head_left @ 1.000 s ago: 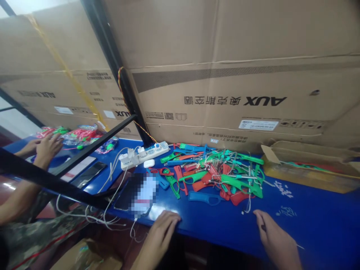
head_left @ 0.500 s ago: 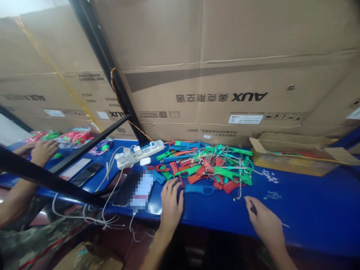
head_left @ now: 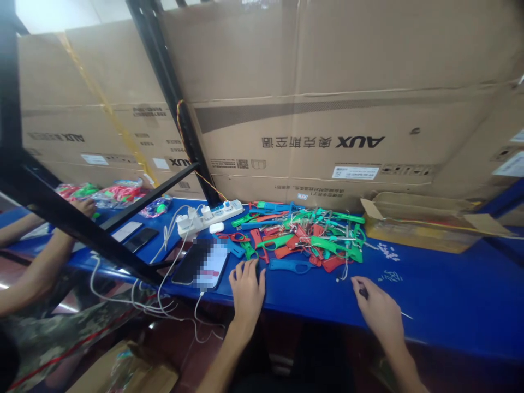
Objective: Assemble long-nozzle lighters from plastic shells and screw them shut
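Observation:
My left hand [head_left: 248, 288] lies palm down at the table's near side, fingers loosely spread and apparently holding nothing; its underside is hidden. Beyond it is a heap of red, green and blue plastic lighter casings [head_left: 284, 240] with finger loops, mixed with metal tubes and thin white wires. A single blue casing [head_left: 292, 266] lies at the heap's front edge, right of my left fingertips. My right hand [head_left: 379, 308] is closed round a screwdriver [head_left: 363, 291]; its dark handle shows by the thumb and a thin shaft sticks out on the other side.
Small white parts [head_left: 387, 251] and thin metal pieces [head_left: 390, 276] lie beyond my right hand. An open carton [head_left: 421, 234] stands at the back right. Left are a phone [head_left: 192, 262] on a cable, a power strip [head_left: 210, 217], a black frame [head_left: 135, 267] and another person's arm [head_left: 45, 273].
The view has shifted a little, so the scene sits slightly further right on the left side. My hands keep nearly the same places. The other person's hand has moved on the left table.

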### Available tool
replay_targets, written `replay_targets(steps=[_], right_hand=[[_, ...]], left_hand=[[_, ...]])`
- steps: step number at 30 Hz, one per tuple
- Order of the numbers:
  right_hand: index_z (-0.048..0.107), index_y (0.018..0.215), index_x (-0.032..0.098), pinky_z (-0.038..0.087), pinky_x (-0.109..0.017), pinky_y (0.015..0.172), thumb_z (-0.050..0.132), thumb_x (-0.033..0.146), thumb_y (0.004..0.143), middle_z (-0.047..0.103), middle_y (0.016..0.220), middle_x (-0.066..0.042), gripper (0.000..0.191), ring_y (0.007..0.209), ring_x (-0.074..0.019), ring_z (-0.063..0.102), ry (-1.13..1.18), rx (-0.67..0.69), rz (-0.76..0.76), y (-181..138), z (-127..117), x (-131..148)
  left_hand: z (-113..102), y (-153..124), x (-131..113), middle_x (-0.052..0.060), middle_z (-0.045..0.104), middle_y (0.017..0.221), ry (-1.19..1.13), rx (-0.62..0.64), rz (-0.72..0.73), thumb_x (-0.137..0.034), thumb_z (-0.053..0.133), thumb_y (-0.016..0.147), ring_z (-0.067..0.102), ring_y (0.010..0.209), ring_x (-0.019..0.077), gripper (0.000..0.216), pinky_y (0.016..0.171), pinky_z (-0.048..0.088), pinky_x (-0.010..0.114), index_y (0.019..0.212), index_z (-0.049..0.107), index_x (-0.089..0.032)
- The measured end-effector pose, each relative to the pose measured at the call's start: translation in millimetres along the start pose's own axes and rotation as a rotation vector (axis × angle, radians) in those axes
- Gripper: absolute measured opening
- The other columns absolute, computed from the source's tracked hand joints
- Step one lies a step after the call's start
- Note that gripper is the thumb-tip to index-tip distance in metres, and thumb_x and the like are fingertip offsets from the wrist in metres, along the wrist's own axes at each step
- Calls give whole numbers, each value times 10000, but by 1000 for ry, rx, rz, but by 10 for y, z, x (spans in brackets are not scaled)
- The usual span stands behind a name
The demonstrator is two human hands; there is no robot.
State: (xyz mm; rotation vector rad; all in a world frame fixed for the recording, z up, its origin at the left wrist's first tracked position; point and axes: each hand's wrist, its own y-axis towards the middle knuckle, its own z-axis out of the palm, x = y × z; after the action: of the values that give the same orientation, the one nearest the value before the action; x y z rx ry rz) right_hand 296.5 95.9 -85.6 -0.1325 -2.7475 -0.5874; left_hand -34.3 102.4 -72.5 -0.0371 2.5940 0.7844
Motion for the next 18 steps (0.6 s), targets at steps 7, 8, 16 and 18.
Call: replay_targets(steps=[7, 8, 16, 18], right_hand=[[726, 954, 229, 396, -282, 527, 399, 453, 990, 791, 840, -57, 398, 668, -225, 726, -6, 29, -12, 2, -8, -4], [726, 958, 230, 396, -281, 531, 398, 451, 992, 791, 847, -56, 396, 672, -223, 725, -7, 32, -18, 2, -11, -3], [729, 924, 235, 366, -262, 509, 437, 434, 992, 774, 795, -47, 360, 584, -200, 672, -13, -9, -71, -9, -32, 6], [734, 898, 233, 362, -255, 498, 438, 434, 996, 769, 776, -41, 371, 565, -190, 662, -5, -47, -90, 8, -34, 15]], left_hand=[[-418, -391, 94, 81, 746, 987, -74, 52, 73, -229, 481, 1009, 677, 907, 267, 203, 773, 500, 393, 1125, 645, -199], [-490, -456, 112, 77, 747, 995, -91, 61, 96, -230, 480, 1015, 679, 915, 261, 200, 784, 500, 388, 1125, 644, -202], [-634, -646, 130, 31, 780, 973, -213, 173, 345, -216, 517, 1030, 672, 931, 215, 189, 883, 492, 373, 1068, 700, -245], [-517, -525, 76, 25, 784, 989, -224, 197, 383, -180, 501, 1032, 669, 985, 214, 223, 944, 479, 396, 1079, 706, -255]])
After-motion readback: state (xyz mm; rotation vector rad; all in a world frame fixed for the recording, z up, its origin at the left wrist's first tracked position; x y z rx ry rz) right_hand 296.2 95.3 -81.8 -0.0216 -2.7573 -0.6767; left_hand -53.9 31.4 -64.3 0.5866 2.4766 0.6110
